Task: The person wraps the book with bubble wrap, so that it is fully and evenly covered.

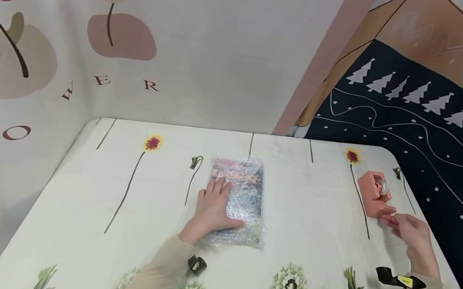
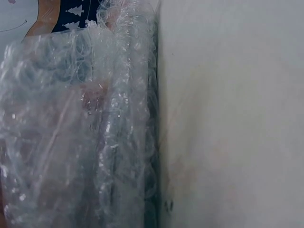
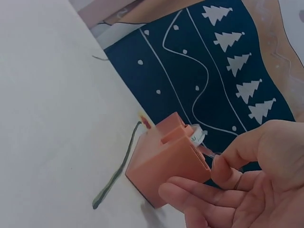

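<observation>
A flat, colourful book-like item [image 1: 246, 198] wrapped in bubble wrap lies on the table. My left hand [image 1: 212, 209] rests on its left part with fingers spread and thumb reaching across the lower part. Bubble wrap [image 2: 121, 123] fills the left half of the left wrist view, where no clear finger shows. At the right stands a coral-pink tape dispenser [image 1: 368, 193] with a clear tape roll [image 1: 381, 187]. Beside its front end is my right hand [image 1: 412, 234]. In the right wrist view, thumb and forefinger pinch the end of the tape [image 3: 207, 151] drawn from the dispenser [image 3: 166, 166].
The table [image 1: 304, 199] has a white cloth printed with flowers and stems. A pale curtain [image 1: 217, 53] with flower prints hangs behind it. A dark-blue cloth with white trees [image 1: 416, 126] hangs along the right edge.
</observation>
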A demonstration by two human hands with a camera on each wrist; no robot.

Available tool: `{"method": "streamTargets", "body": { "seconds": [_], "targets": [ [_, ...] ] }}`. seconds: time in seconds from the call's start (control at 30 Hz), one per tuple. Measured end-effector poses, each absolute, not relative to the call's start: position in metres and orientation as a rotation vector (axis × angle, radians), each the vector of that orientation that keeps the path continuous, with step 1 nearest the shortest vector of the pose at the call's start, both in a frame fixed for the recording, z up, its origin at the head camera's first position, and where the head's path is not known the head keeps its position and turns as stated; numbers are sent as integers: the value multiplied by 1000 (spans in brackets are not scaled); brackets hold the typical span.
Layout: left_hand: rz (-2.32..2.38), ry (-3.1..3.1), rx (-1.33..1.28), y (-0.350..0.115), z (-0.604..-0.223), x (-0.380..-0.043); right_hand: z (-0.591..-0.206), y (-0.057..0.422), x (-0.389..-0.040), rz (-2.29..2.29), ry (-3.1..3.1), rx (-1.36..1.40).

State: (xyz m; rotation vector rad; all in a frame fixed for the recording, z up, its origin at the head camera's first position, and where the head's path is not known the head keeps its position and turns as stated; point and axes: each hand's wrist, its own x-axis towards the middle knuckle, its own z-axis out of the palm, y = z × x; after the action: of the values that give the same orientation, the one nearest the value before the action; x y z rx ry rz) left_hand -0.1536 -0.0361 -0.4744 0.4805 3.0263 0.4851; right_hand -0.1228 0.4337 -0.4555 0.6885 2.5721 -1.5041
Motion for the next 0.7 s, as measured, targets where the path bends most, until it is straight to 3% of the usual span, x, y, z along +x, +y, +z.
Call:
{"method": "streamTargets", "body": {
  "seconds": [0.7],
  "targets": [
    [482,3022,480,-36,-475,-154,-459,439,-105,-2220,2060,270]
  ]
}}
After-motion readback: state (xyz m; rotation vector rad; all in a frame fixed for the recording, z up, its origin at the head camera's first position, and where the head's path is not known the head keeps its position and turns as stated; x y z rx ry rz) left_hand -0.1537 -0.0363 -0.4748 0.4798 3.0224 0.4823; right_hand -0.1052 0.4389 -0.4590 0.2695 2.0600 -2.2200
